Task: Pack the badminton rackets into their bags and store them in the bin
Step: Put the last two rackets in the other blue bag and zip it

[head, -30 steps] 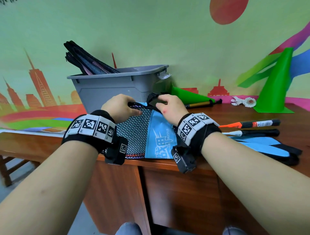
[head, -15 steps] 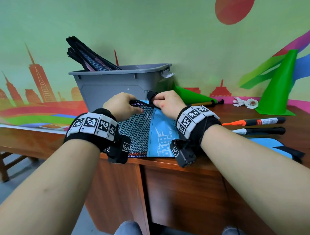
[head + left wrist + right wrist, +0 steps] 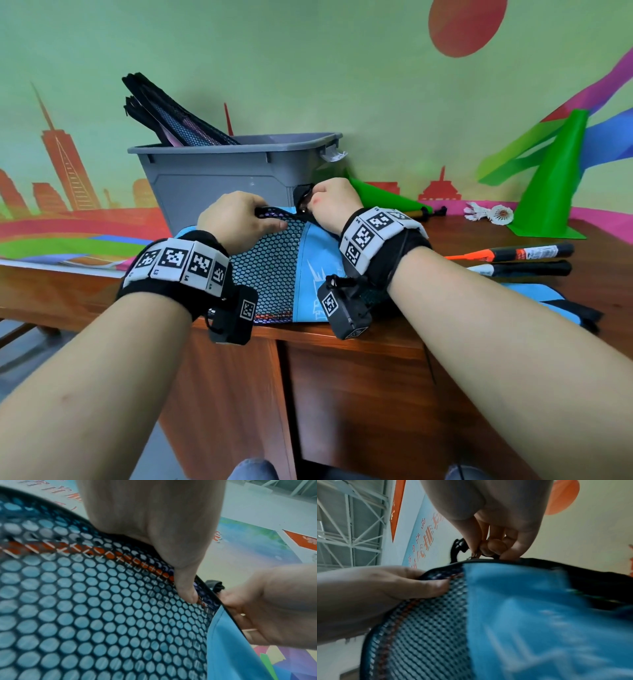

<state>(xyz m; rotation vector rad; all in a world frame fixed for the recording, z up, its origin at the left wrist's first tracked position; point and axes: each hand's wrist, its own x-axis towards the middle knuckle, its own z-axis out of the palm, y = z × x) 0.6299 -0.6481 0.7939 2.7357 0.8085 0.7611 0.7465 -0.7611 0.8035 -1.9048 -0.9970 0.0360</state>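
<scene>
A blue racket bag [image 3: 317,270] with a black mesh panel [image 3: 102,615] lies on the desk's front edge. An orange-framed racket [image 3: 102,553] shows through the mesh. My left hand [image 3: 270,221] pinches the bag's top rim at the mesh, thumb [image 3: 186,589] on top. My right hand [image 3: 308,205] pinches the zipper pull [image 3: 475,555] on the same rim, right beside the left hand. The grey bin [image 3: 222,174] stands just behind and holds several bagged rackets [image 3: 171,116].
Two bare racket handles [image 3: 520,253] lie on the wooden desk [image 3: 599,274] at the right, over another blue bag [image 3: 548,299]. Behind stand an upright green cone [image 3: 555,181], a fallen one [image 3: 383,198] and shuttlecocks [image 3: 489,214]. The painted wall is close behind.
My right hand has shifted slightly left and up along the bag's top rim, closer to the bin. My left hand keeps its pinch in the same place.
</scene>
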